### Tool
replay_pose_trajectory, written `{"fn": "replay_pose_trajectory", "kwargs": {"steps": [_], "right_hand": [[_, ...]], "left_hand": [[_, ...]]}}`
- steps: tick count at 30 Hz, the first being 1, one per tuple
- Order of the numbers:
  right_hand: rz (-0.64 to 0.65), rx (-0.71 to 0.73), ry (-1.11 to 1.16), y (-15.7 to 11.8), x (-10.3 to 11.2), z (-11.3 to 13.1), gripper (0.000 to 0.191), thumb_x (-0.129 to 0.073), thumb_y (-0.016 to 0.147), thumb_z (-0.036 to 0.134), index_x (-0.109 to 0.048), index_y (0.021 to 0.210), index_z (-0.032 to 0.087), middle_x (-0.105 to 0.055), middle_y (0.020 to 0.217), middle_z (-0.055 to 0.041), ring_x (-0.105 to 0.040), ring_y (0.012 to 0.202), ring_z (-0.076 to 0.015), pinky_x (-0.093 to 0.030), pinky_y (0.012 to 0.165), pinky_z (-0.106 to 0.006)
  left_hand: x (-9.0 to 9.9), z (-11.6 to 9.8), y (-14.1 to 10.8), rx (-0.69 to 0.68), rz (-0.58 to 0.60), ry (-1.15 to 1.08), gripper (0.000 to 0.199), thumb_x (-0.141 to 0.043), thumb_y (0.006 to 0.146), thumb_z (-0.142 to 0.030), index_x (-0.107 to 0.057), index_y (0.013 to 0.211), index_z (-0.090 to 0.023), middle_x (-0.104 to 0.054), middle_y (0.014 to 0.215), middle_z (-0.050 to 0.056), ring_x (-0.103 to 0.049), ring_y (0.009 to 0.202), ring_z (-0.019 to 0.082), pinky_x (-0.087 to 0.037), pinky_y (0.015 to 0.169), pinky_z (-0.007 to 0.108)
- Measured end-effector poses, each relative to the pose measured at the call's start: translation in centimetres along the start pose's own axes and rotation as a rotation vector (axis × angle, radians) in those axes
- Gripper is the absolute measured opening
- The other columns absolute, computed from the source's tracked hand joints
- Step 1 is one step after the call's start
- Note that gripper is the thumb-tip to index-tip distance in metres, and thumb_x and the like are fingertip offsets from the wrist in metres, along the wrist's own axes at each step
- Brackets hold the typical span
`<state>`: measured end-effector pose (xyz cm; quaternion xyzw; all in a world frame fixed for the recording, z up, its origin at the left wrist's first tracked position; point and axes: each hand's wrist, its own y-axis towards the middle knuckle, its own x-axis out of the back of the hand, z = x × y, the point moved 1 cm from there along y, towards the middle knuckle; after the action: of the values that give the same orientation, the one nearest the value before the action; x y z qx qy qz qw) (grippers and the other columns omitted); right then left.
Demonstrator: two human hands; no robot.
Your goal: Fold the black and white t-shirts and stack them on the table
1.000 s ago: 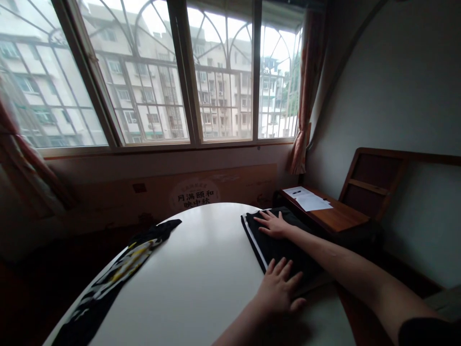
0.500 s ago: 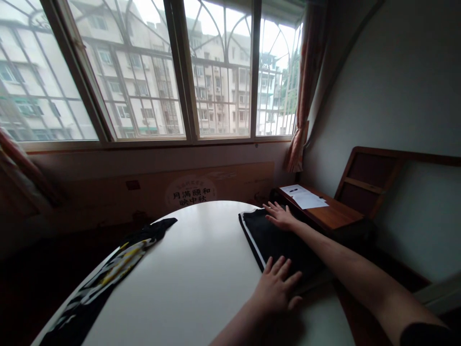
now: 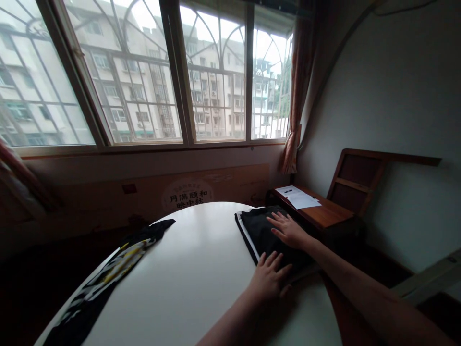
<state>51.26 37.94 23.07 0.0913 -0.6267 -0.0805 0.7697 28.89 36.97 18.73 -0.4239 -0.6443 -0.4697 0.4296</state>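
Note:
A folded black garment with a white stripe [image 3: 261, 231] lies at the right side of a round white table [image 3: 194, 274]. My right hand [image 3: 288, 229] rests flat on the middle of the garment, fingers spread. My left hand [image 3: 267, 279] lies flat on the garment's near end, fingers apart, pressing the cloth down. Neither hand grips anything.
A black, yellow and white cloth [image 3: 108, 274] drapes over the table's left edge. A low wooden side table [image 3: 320, 214] with papers [image 3: 298, 198] and a pen stands beyond the garment. A wooden frame [image 3: 360, 178] leans on the right wall. A printed board [image 3: 187, 192] stands under the window.
My right hand has slid back from the garment's far end toward its middle. My left hand stays on the near end. The view has shifted slightly.

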Motion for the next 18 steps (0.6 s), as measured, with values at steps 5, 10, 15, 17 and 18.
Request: {"fn": "replay_pose_trajectory", "kwargs": {"steps": [5, 10, 15, 17, 18], "right_hand": [[0.173, 0.022, -0.003, -1.7, -1.6, 0.3, 0.062, -0.039, 0.101, 0.052, -0.034, 0.159, 0.030, -0.025, 0.166, -0.0091, -0.021, 0.154, -0.0312, -0.014, 0.123, -0.058], [0.161, 0.031, 0.036, 1.2, 0.6, 2.3, 0.060, -0.038, 0.102, 0.054, -0.039, 0.156, 0.029, -0.027, 0.165, -0.0123, -0.020, 0.153, -0.0370, -0.012, 0.119, -0.066], [0.196, 0.092, 0.056, 4.3, -0.6, 5.0, 0.060, -0.044, 0.099, 0.057, -0.038, 0.155, 0.036, -0.023, 0.166, -0.0066, -0.015, 0.154, -0.0398, -0.008, 0.115, -0.074], [0.196, 0.072, 0.066, 5.0, -1.5, 5.6, 0.058, -0.048, 0.098, 0.056, -0.043, 0.153, 0.038, -0.024, 0.166, -0.0044, -0.014, 0.154, -0.0399, -0.006, 0.116, -0.072], [0.190, 0.059, 0.080, 5.3, -1.7, 5.7, 0.057, -0.051, 0.096, 0.055, -0.047, 0.150, 0.039, -0.027, 0.166, -0.0028, -0.015, 0.154, -0.0396, -0.006, 0.118, -0.070]], "left_hand": [[-0.5, -0.2, 0.0, 0.010, -0.033, 0.057, 0.059, -0.048, 0.096, -0.059, -0.047, 0.150, -0.034, -0.042, 0.158, 0.011, -0.036, 0.147, 0.037, -0.027, 0.118, 0.065], [-0.5, -0.1, -0.1, -0.003, -0.023, 0.093, 0.062, -0.050, 0.096, -0.056, -0.043, 0.153, -0.031, -0.041, 0.159, 0.014, -0.036, 0.146, 0.038, -0.028, 0.117, 0.065], [-0.7, 0.1, -0.2, -0.032, -0.013, 0.134, 0.063, -0.051, 0.095, -0.058, -0.044, 0.152, -0.032, -0.041, 0.159, 0.012, -0.037, 0.145, 0.038, -0.030, 0.117, 0.062], [-0.9, 0.2, -0.3, -0.030, -0.015, 0.138, 0.063, -0.048, 0.096, -0.061, -0.044, 0.152, -0.033, -0.040, 0.159, 0.011, -0.037, 0.146, 0.037, -0.030, 0.118, 0.061], [-1.0, 0.2, -0.3, -0.028, -0.018, 0.138, 0.063, -0.047, 0.096, -0.061, -0.044, 0.152, -0.033, -0.040, 0.160, 0.011, -0.037, 0.146, 0.037, -0.030, 0.118, 0.060]]}}
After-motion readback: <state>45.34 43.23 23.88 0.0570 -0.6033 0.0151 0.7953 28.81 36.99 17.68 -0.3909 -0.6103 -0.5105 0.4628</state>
